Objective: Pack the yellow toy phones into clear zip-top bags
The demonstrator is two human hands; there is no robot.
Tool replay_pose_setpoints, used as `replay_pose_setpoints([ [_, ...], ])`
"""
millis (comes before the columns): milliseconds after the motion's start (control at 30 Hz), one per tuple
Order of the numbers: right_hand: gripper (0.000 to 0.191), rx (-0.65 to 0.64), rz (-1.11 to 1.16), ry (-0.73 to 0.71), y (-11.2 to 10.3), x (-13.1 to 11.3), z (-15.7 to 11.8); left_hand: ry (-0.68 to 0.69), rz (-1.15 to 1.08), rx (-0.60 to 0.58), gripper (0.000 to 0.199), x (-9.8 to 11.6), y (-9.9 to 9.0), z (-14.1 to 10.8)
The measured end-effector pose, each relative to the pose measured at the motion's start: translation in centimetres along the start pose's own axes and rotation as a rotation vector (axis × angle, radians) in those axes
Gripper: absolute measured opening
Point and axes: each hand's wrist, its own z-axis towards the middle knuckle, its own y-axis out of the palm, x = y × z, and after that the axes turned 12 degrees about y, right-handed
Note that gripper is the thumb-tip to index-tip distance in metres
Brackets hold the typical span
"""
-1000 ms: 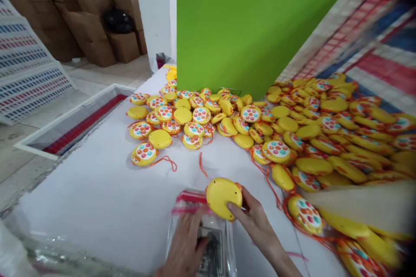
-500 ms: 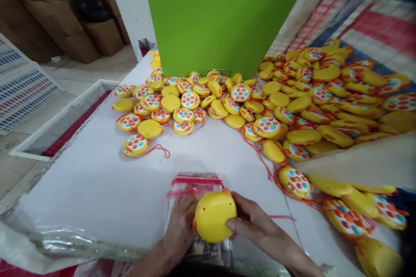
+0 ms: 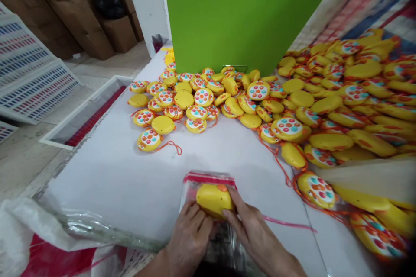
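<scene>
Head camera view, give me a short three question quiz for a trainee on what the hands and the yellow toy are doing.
1. True or false: both hands are on the yellow toy.
2. The toy sits at the mouth of what? A) a cardboard box B) a clear bag with a red strip C) a white crate
3. What stands behind the pile of toys on the table?

Key
1. True: left hand and right hand both touch it.
2. B, the clear bag.
3. A green board.

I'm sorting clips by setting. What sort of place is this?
Probably a toy packing workshop or warehouse: a big heap of identical yellow toys on a white table, stacked cardboard boxes behind, and both hands at a clear zip bag.
</scene>
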Motion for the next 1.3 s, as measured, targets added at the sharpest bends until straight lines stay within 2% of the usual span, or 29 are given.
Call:
replay_pose_setpoints([
  [200,0.052,-0.09,-0.127,-0.064,-0.3,-0.8,-0.3,0.002,-0.051,0.054,0.025,0.3,-1.3,0.3],
  [267,0.053,-0.097,-0.149,-0.082,-0.2,-0.7,-0.5,-0.05,-0.08,0.083,0.021,-0.1,-2.2,0.0],
  [333,0.054,-0.096,-0.145,-0.077,-0.1,-0.4,-0.6,-0.196,-0.133,0.127,0.018,-1.0,-3.2,-0.4],
  [400,0.053,-0.099,-0.128,-0.077,-0.1,-0.1,-0.8,-0.445,-0.23,0.139,0.014,-2.2,-3.9,-0.7],
  [500,0.051,-0.102,-0.09,-0.11,-0.2,0.0,-0.7,-0.782,-0.52,0.024,0.019,-3.6,-3.8,-0.7],
  [567,0.05,-0.109,-0.091,-0.137,-0.4,-0.1,-0.5,-0.867,-0.691,-0.047,0.018,-4.0,-3.1,-0.2],
  [633,0.045,-0.123,-0.138,-0.141,-0.6,-0.4,-0.1,-0.886,-0.759,-0.039,0.022,-3.9,-2.4,0.4],
  [733,0.03,-0.201,-0.265,-0.134,-1.0,-0.8,0.4,-0.891,-0.839,0.035,0.022,-3.4,-1.8,1.3],
  [833,0.03,-0.259,-0.415,-0.144,-1.2,-1.1,0.9,-0.902,-0.952,0.063,0.023,-3.1,-1.8,1.8],
  [900,0.025,-0.162,-0.46,-0.142,-1.0,-1.2,1.2,-0.922,-0.996,0.075,0.025,-3.0,-2.0,1.8],
  [1033,0.017,0.055,-0.338,-0.179,0.1,-2.2,1.9,-0.927,-1.07,0.092,0.025,-3.1,-2.1,1.4],
  [1167,0.016,0.117,-0.288,-0.221,1.7,-3.7,2.9,-0.867,-1.047,0.033,0.023,-3.1,-2.2,1.1],
  [1300,0.016,0.143,-0.334,-0.22,2.5,-4.4,3.5,-0.798,-0.913,-0.008,0.024,-2.6,-2.4,1.3],
])
